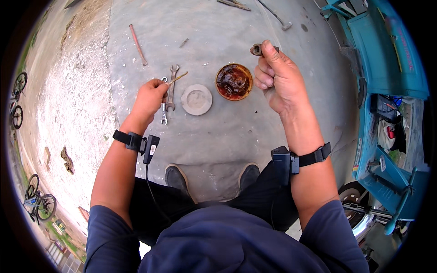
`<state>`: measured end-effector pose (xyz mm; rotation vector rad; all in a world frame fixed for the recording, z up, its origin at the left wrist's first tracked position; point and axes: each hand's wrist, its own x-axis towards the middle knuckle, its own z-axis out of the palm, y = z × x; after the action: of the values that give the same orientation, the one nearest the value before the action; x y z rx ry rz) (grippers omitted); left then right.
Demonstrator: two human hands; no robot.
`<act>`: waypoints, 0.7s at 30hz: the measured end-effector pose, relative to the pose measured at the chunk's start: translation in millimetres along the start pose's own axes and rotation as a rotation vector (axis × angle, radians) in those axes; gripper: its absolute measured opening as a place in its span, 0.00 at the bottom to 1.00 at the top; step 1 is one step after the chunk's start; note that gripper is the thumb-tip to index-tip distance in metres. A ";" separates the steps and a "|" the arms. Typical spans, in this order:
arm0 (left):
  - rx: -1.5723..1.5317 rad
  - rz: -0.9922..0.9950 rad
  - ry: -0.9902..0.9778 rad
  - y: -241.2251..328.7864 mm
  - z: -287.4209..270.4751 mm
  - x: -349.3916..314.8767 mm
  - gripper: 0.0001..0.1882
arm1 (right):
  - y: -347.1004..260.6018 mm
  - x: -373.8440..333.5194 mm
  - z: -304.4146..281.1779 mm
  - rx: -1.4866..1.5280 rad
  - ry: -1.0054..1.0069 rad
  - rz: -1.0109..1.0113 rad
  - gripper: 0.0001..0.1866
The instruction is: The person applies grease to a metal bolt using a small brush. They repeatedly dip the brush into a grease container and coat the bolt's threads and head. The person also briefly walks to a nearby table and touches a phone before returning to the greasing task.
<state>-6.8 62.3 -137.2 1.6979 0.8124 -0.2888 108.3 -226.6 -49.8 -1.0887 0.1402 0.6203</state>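
A person pinches a thin stick in the left hand, near 2 wrenches on the grey floor, and holds a small dark metal fitting between thumb and fingers of the right hand. A round dish of glossy brown paste sits on the floor between the hands, just beside a pale disc.

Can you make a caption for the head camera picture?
Left hand holds a thin stick, right hand a small dark part; below sits a round dish of brown goo.
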 end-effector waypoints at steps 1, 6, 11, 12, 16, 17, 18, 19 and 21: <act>-0.021 -0.013 -0.003 -2.8 9.7 -2.2 0.09 | -1.9 -0.7 -3.0 -0.005 0.013 -0.004 0.19; -0.102 -0.071 -0.052 -18.4 51.2 -2.6 0.13 | -5.6 -1.4 -12.4 0.018 0.028 -0.016 0.17; -0.098 0.029 -0.096 -13.8 93.9 -18.5 0.13 | -8.5 -2.0 -22.0 0.023 0.040 -0.010 0.17; -0.107 0.033 -0.101 -14.5 97.2 -19.9 0.13 | -8.7 -2.2 -23.0 0.025 0.044 -0.007 0.17; -0.091 0.045 -0.119 -25.7 105.3 -16.5 0.12 | -10.9 -3.0 -25.8 0.017 0.045 -0.006 0.17; -0.076 0.052 -0.111 -27.2 107.6 -15.6 0.12 | -11.2 -3.1 -26.3 0.014 0.042 -0.003 0.17; -0.061 0.061 -0.105 -28.4 110.1 -14.2 0.12 | -11.6 -3.0 -26.7 0.010 0.040 -0.001 0.17; -0.046 0.070 -0.098 -29.6 112.6 -12.9 0.12 | -11.4 -2.9 -27.1 0.014 0.038 0.003 0.17; -0.050 0.068 -0.060 -31.3 118.1 -10.3 0.13 | -11.4 -2.6 -27.9 0.020 0.033 0.010 0.18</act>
<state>-8.2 -48.4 -189.9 1.6591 0.7103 -0.2697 117.6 -255.2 -53.0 -1.0798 0.1807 0.6089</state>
